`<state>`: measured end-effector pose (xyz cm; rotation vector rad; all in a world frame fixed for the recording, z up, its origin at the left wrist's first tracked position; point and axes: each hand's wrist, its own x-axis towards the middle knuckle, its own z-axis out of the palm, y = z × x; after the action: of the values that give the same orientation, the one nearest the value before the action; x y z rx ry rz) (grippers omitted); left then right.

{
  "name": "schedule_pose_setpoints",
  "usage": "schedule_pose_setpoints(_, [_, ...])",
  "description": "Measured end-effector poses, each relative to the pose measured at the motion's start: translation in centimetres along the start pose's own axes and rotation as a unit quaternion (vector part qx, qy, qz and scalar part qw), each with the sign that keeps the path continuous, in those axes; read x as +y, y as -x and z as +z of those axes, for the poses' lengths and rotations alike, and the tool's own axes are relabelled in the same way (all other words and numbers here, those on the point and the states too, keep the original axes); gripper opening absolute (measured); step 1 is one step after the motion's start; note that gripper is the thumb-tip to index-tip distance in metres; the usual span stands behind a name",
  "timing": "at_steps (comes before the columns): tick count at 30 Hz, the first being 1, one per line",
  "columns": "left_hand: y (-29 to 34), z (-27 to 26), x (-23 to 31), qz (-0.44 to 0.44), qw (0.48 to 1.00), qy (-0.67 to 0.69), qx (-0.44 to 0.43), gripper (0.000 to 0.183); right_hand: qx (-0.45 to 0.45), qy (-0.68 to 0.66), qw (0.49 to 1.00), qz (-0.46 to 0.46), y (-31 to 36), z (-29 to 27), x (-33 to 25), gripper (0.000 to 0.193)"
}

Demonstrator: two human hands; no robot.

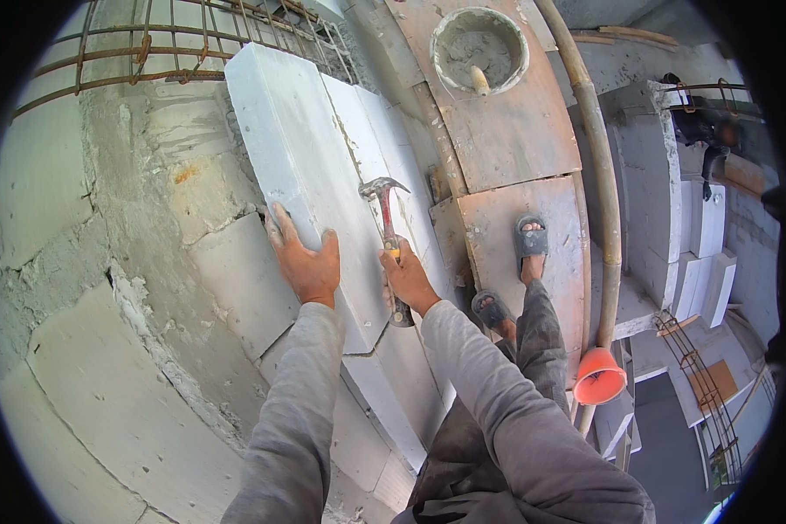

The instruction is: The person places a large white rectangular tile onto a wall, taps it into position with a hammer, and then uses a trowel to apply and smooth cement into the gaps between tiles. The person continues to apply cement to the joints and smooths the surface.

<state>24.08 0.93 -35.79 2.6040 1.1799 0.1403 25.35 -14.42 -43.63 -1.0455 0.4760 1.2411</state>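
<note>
A long white building block (pixel 301 162) lies on top of the block wall in front of me. My left hand (pixel 307 262) rests on the near part of this block, thumb and fingers spread over its top edge. In my right hand (pixel 408 278) is a claw hammer (pixel 386 205), gripped by its dark and yellow handle. The hammer's metal head points away from me, over the block's right side. Whether the head touches the block I cannot tell. Another white block (pixel 393 384) sits nearer to me in the same row.
Rusty rebar (pixel 140 52) crosses the far left. On the board platform (pixel 498 144) where I stand, a bucket of mortar (pixel 478 52) holds a tool with a pale handle. A bamboo pole (pixel 604 192) and an orange bucket (pixel 599 377) line its right side. Another person (pixel 712 135) is at far right.
</note>
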Motion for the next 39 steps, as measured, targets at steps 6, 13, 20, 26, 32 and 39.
schedule_pose_setpoints(6, [0.1, -0.2, 0.3, -0.030, 0.999, -0.003, -0.021, 0.093, 0.045, 0.031, 0.998, -0.029, -2.9, 0.3, -5.2, 0.026])
schedule_pose_setpoints(13, [0.1, -0.5, 0.5, -0.027, 0.999, -0.007, -0.023, 0.095, 0.018, 0.094, 0.995, -0.001, -7.5, 3.9, -8.7, 0.024])
schedule_pose_setpoints(20, [0.6, -0.6, -0.2, -0.025, 0.999, 0.009, -0.025, 0.087, -0.014, 0.056, 0.997, -0.043, -8.6, 4.8, -11.1, 0.023])
schedule_pose_setpoints(26, [0.6, -0.2, -0.9, -0.027, 0.999, 0.019, 0.003, 0.070, -0.041, 0.066, 0.997, -0.028, -8.9, 5.0, -11.3, 0.025])
schedule_pose_setpoints(32, [1.1, -0.4, -0.8, -0.052, 0.998, 0.017, -0.007, 0.068, -0.006, 0.136, 0.989, -0.061, -6.1, 5.2, -13.3, 0.028])
schedule_pose_setpoints(39, [1.7, -0.3, -0.8, -0.062, 0.998, 0.015, -0.007, 0.069, -0.012, 0.332, 0.892, -0.307, -2.3, 6.4, -16.2, 0.043])
